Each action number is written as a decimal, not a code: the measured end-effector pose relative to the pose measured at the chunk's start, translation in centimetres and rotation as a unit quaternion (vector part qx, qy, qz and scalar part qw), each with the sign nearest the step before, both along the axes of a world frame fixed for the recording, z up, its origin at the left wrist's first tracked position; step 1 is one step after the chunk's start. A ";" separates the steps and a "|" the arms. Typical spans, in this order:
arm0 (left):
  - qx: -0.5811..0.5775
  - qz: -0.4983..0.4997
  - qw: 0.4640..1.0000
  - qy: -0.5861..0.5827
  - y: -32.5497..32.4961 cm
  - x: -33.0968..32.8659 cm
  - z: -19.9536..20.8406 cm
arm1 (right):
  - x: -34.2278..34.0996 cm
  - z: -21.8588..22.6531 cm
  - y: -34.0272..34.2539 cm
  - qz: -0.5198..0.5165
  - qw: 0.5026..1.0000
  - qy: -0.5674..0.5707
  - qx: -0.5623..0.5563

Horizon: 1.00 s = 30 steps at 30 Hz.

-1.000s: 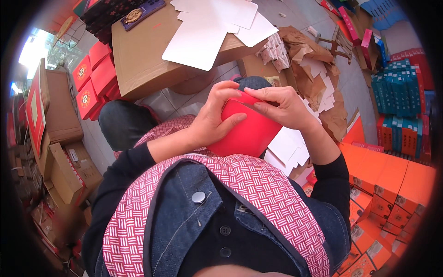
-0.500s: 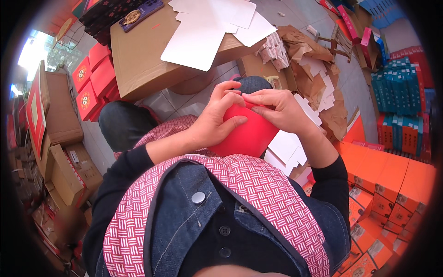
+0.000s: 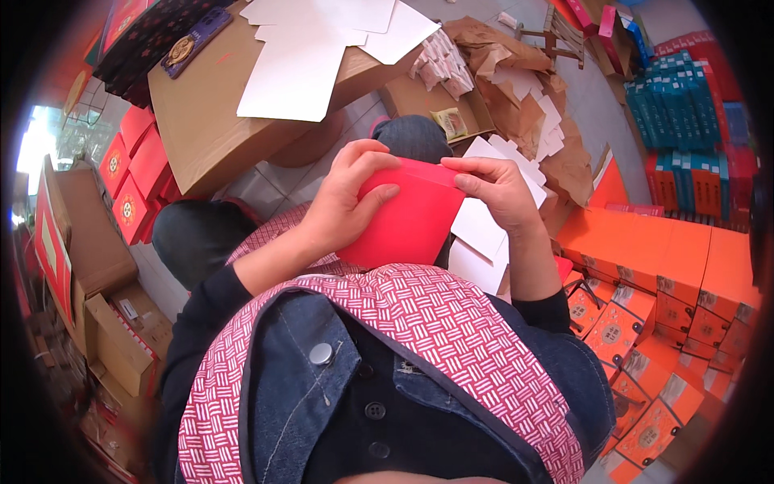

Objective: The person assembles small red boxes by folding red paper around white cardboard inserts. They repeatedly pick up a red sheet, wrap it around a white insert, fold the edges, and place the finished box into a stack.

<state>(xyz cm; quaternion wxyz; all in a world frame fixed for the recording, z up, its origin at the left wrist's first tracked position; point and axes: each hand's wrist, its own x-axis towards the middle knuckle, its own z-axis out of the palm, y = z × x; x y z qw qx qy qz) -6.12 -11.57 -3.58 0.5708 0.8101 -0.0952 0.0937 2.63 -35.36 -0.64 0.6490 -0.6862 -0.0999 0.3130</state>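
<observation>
Two-handed hold on red card, mid-frame: my left hand clasps its left side, right hand pinches top-right corner. Likely folding; next needs even creasing.

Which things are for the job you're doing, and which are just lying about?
For the job:
- red piece, held in the left hand and right hand

Just lying about, it seems:
- phone
- brown paper
- teal boxes
- orange boxes
- white sheets, perhaps

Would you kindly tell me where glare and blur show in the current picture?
Head view: glare whitens the bright opening at far left; head view: lower-left clutter looks dim and blurred, while left hand, right hand and red card look fairly sharp.
</observation>
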 end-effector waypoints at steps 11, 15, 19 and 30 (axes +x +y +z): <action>0.104 -0.007 0.995 -0.006 -1.3 1.9 1.5 | -2.1 -0.8 2.0 -0.129 0.982 -0.097 -0.094; 0.078 0.018 0.997 0.010 -1.5 1.6 1.5 | -4.5 -1.7 2.6 -0.187 0.958 -0.203 -0.076; 0.035 0.025 0.999 0.014 -1.5 1.6 1.1 | -5.1 -1.8 2.9 -0.226 0.965 -0.120 0.051; 0.241 -0.011 0.967 -0.080 -4.9 2.9 2.3 | -4.3 -2.6 2.2 -0.215 0.971 -0.033 0.099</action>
